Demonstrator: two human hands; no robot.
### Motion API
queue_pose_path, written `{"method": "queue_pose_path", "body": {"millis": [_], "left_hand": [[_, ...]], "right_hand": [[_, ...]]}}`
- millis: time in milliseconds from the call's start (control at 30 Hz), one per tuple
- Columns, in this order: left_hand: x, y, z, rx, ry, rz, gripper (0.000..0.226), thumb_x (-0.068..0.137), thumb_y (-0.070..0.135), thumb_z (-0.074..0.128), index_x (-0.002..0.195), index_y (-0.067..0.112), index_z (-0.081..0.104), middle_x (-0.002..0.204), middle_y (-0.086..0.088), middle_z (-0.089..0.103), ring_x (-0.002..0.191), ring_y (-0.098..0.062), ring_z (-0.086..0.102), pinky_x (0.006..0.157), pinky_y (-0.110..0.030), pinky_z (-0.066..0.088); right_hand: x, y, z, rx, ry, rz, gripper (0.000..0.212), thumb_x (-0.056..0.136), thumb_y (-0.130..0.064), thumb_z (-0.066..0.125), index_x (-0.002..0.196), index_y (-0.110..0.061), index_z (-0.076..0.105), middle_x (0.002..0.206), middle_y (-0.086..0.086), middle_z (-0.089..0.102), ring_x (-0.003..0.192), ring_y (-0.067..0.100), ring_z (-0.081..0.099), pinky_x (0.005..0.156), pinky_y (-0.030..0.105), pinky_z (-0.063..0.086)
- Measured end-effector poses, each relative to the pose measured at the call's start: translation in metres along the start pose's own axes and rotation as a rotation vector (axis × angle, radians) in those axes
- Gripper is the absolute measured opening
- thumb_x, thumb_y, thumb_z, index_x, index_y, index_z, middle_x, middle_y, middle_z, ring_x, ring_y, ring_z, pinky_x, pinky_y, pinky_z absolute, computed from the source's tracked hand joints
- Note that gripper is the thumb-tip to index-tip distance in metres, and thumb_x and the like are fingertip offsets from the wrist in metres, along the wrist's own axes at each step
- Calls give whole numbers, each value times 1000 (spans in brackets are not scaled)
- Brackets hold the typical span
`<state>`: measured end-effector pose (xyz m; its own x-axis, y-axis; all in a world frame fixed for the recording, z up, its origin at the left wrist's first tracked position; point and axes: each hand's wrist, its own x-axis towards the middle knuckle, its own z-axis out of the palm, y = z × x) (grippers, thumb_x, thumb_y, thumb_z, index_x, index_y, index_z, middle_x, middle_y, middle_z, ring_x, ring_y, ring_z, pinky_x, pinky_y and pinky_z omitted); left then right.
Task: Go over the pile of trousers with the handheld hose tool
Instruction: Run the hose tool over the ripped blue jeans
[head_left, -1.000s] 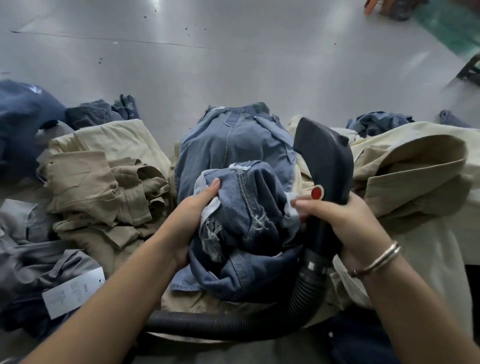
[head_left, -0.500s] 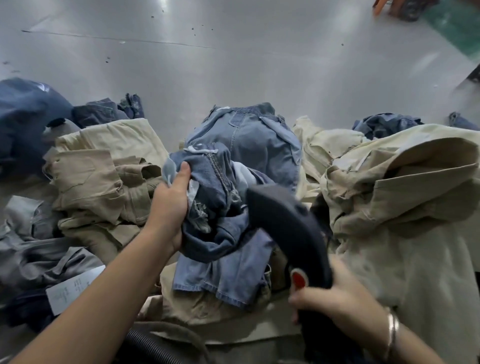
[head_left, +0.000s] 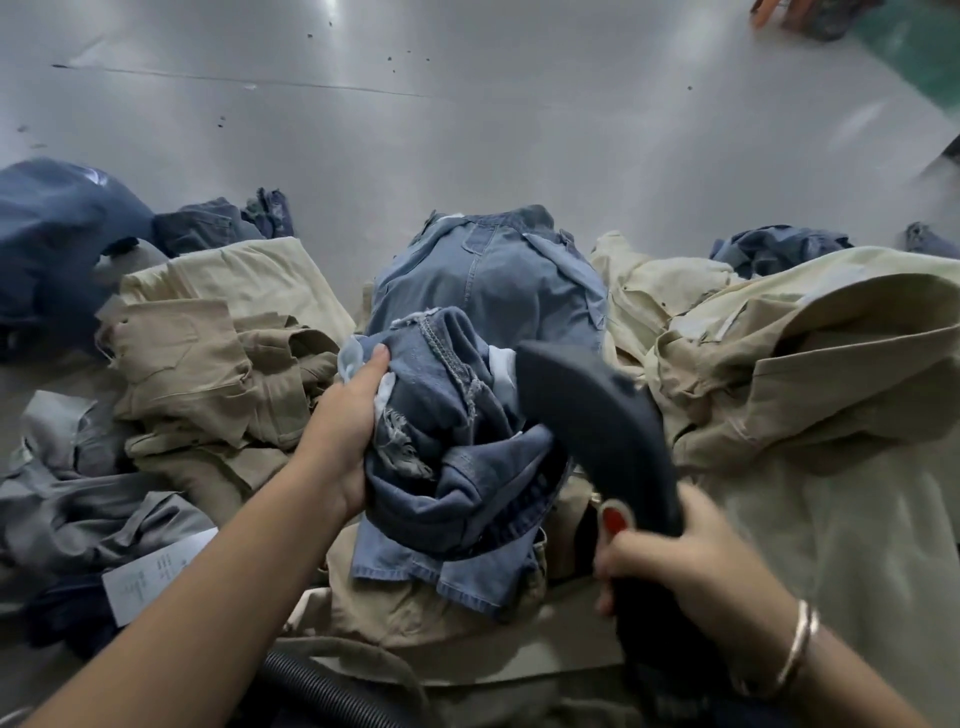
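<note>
Head view showed the left hand (head_left: 345, 441) grasping a bunched pair of dark jeans (head_left: 452, 441) at the middle of the pile, thumb on top of the cloth. The right hand (head_left: 670, 561) was clenched round the handle of the hose tool (head_left: 597, 426), with the thumb just under its red button (head_left: 614, 519). The broad head of the tool stood against the right side of the bunch, between it and the beige trousers (head_left: 810, 384).

In my judgement, the main risk was that loose cloth, such as the frayed threads (head_left: 400, 447) near the left hand, would catch at the mouth of the tool and stop the pass. The bunch was also held only from one side, so a hard push of the tool could roll it out of the hand. The ribbed hose (head_left: 332, 696) ran low under the left arm and could snag on the garments there.

The mouth of the tool faced away from the camera, so I could not tell whether it touched the denim. The lower handle was blurred and dark. The fingers of the left hand were hidden behind the jeans. The paper tag (head_left: 156, 571) on the left was too small to read.
</note>
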<state>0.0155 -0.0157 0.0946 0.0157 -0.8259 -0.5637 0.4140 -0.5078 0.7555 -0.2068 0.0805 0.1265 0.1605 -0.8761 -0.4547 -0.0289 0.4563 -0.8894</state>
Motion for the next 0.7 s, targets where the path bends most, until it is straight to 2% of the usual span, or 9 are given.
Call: {"method": "queue_pose_path", "body": {"millis": [100, 200, 267, 300, 367, 433, 500, 567, 700], "left_hand": [[1, 0, 0, 35, -21, 25, 42, 96, 40, 51, 119, 7, 63, 106, -19, 71, 95, -33, 70, 72, -38, 58], [2, 2, -4, 122, -71, 82, 35, 95, 37, 53, 114, 11, 66, 105, -17, 72, 96, -31, 70, 74, -36, 57], [1, 1, -9, 174, -107, 106, 32, 95, 37, 54, 111, 13, 67, 103, -14, 73, 95, -29, 71, 74, -35, 57], [0, -1, -10, 189, -117, 117, 31, 95, 35, 54, 109, 12, 67, 101, -13, 73, 93, -27, 71, 69, -32, 58], [-1, -4, -11, 204, -118, 148, 27, 95, 29, 53, 106, 9, 68, 97, -13, 74, 88, -26, 72, 61, -27, 57], [-2, -5, -10, 217, -102, 192, 23, 95, 21, 52, 101, 6, 69, 93, -14, 74, 83, -25, 73, 58, -25, 56], [-1, -4, -10, 233, -86, 234, 22, 95, 16, 51, 95, 6, 70, 89, -14, 74, 79, -25, 73, 58, -25, 55], [-1, -5, -10, 261, -95, 265, 23, 96, 14, 49, 92, 7, 71, 89, -14, 74, 79, -25, 72, 60, -26, 56], [-4, -12, -9, 373, -150, 311, 23, 87, 24, 58, 89, 7, 73, 94, -21, 72, 85, -31, 70, 74, -37, 57]], "right_hand": [[-1, 9, 22, -161, -80, 11, 21, 55, -1, 67, 61, -16, 53, 49, 0, 51, 46, 19, 52, 45, 31, 45], [11, 5, 12, -77, 71, -6, 23, 64, 10, 68, 68, -5, 51, 46, 4, 53, 38, 22, 54, 39, 27, 45], [16, -4, -8, 46, 207, -59, 20, 64, 11, 65, 60, -5, 54, 46, 13, 52, 37, 26, 53, 39, 29, 45], [15, -8, -17, 108, 233, -83, 27, 67, 15, 63, 54, -6, 54, 47, 17, 50, 38, 28, 52, 43, 32, 45], [9, -11, -24, 112, 169, -106, 24, 62, 14, 65, 53, -4, 53, 49, 21, 48, 42, 31, 52, 47, 36, 44], [0, -7, -12, 2, 59, -57, 12, 52, 3, 66, 56, -4, 57, 48, 18, 52, 41, 27, 55, 41, 29, 45], [-5, 2, 8, -160, -28, -42, 11, 52, -6, 65, 62, -7, 61, 52, 7, 54, 47, 16, 53, 43, 24, 43], [-3, 12, 19, -260, -52, -77, 27, 53, -10, 65, 73, 4, 53, 58, 2, 48, 56, 13, 46, 51, 27, 38], [5, 9, 15, -111, 45, -11, 22, 57, 2, 66, 68, -5, 48, 48, 5, 47, 40, 23, 54, 46, 35, 47]]}}
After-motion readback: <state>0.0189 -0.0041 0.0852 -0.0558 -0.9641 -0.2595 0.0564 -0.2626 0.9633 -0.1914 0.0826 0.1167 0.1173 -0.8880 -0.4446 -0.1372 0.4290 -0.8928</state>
